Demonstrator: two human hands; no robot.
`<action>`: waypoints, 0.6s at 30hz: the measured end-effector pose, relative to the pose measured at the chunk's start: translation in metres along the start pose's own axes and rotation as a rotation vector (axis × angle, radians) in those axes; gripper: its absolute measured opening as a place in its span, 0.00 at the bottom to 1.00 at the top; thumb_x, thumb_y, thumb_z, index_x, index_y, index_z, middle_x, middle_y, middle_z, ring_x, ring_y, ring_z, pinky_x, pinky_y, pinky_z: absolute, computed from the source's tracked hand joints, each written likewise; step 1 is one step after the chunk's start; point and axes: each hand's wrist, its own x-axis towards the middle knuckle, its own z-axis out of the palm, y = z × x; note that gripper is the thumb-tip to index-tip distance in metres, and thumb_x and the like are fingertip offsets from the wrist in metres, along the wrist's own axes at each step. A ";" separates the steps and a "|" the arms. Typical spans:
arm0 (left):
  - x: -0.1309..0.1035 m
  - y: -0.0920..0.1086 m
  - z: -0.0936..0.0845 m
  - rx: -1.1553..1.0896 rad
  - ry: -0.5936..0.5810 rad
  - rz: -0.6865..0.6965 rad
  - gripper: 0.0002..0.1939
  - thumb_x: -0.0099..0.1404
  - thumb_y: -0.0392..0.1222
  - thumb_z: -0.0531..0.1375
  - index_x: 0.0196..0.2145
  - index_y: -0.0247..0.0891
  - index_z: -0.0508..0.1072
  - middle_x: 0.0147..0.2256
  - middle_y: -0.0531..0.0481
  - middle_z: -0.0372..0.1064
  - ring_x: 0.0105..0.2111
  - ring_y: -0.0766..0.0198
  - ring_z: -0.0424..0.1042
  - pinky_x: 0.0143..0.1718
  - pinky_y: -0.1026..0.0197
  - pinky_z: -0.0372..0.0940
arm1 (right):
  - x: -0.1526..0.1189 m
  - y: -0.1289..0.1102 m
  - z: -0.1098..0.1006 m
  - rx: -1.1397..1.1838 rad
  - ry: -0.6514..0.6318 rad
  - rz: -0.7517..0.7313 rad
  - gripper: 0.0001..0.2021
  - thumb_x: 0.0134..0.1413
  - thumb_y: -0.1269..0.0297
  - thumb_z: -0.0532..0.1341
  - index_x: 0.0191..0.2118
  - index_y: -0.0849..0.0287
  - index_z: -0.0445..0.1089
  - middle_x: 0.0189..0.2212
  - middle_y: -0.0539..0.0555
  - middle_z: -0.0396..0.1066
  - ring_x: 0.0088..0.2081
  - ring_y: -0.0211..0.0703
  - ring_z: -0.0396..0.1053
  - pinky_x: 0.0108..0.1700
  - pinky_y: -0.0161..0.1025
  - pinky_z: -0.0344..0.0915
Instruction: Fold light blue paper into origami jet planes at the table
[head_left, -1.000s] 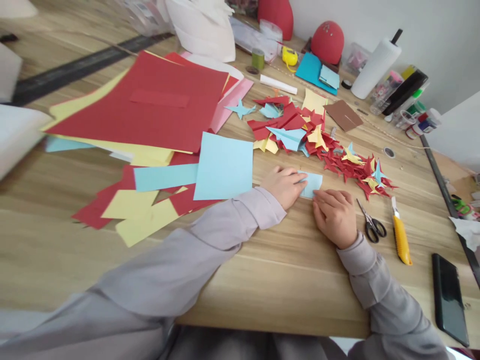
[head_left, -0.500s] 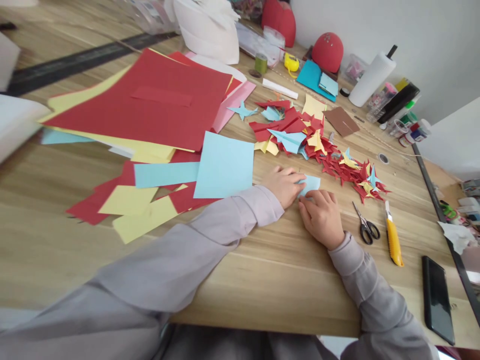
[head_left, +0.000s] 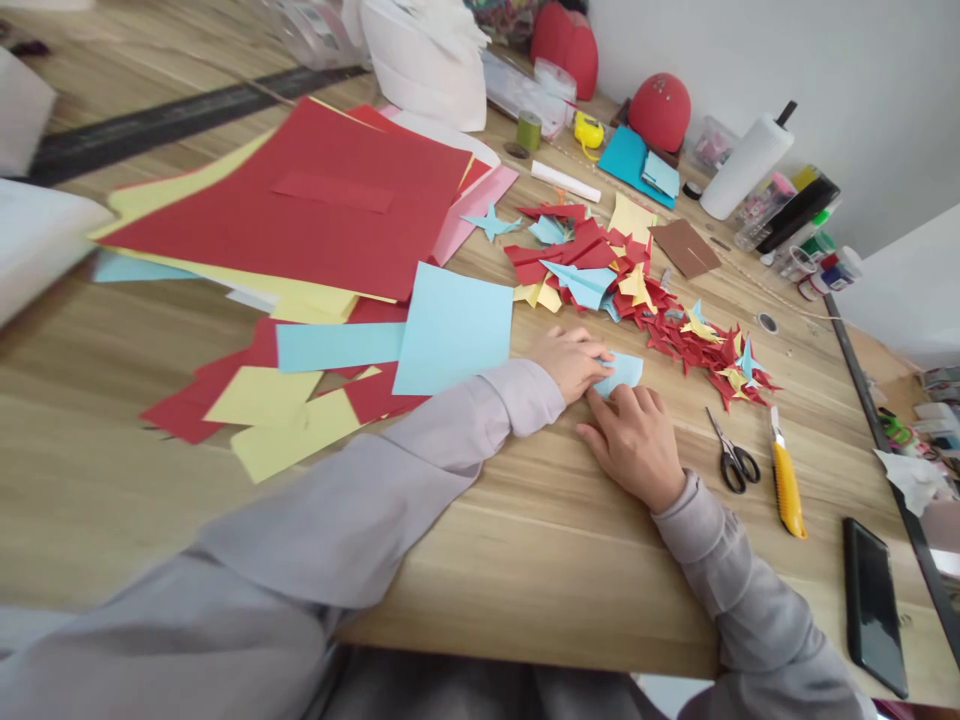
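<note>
A small piece of light blue paper (head_left: 622,374), which looks folded, lies on the wooden table between my hands. My left hand (head_left: 568,362) rests flat over its left part, fingers stretched out and hiding that end. With the index finger extended to the paper's near edge, my right hand (head_left: 637,442) has its thumb held apart and the other fingers loosely bent. Just beyond are folded paper pieces in red, blue and yellow, among them a blue pointed one (head_left: 581,282) and a heap of red paper stars (head_left: 694,345).
Scissors (head_left: 731,455), a yellow utility knife (head_left: 786,480) and a black phone (head_left: 874,605) lie to the right. Large red sheets (head_left: 300,220) and a blue square sheet (head_left: 454,330) cover the left. Farther back stand a yellow tape measure (head_left: 588,130) and a white roll (head_left: 750,165).
My right hand has shifted slightly left along the paper's near edge, its index finger straighter and its thumb farther out. My left hand stays on the paper. The view has moved slightly.
</note>
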 end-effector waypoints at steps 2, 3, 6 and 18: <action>0.000 0.001 0.000 0.008 -0.001 0.004 0.14 0.67 0.45 0.51 0.44 0.48 0.75 0.51 0.53 0.68 0.48 0.57 0.60 0.41 0.54 0.50 | 0.000 -0.001 -0.003 -0.025 -0.030 -0.028 0.23 0.59 0.49 0.50 0.52 0.60 0.65 0.36 0.59 0.64 0.37 0.49 0.57 0.39 0.44 0.53; 0.000 0.001 0.000 0.012 0.001 0.010 0.14 0.67 0.44 0.51 0.43 0.48 0.75 0.51 0.53 0.68 0.48 0.57 0.61 0.41 0.54 0.50 | 0.000 -0.001 -0.004 -0.033 -0.040 -0.039 0.23 0.59 0.49 0.50 0.52 0.60 0.65 0.36 0.59 0.64 0.36 0.49 0.57 0.39 0.44 0.53; 0.000 0.000 0.001 0.021 0.007 0.020 0.14 0.67 0.44 0.51 0.43 0.48 0.75 0.51 0.54 0.68 0.47 0.57 0.61 0.40 0.54 0.50 | -0.002 -0.004 -0.006 -0.040 -0.051 -0.057 0.22 0.60 0.51 0.50 0.53 0.59 0.64 0.37 0.59 0.65 0.37 0.49 0.57 0.38 0.44 0.53; -0.006 -0.005 0.008 0.083 0.093 0.120 0.15 0.66 0.47 0.51 0.45 0.47 0.73 0.52 0.52 0.67 0.49 0.57 0.62 0.41 0.54 0.51 | -0.009 0.003 0.011 0.119 0.143 0.109 0.17 0.61 0.58 0.51 0.48 0.61 0.68 0.42 0.60 0.67 0.41 0.48 0.62 0.42 0.44 0.58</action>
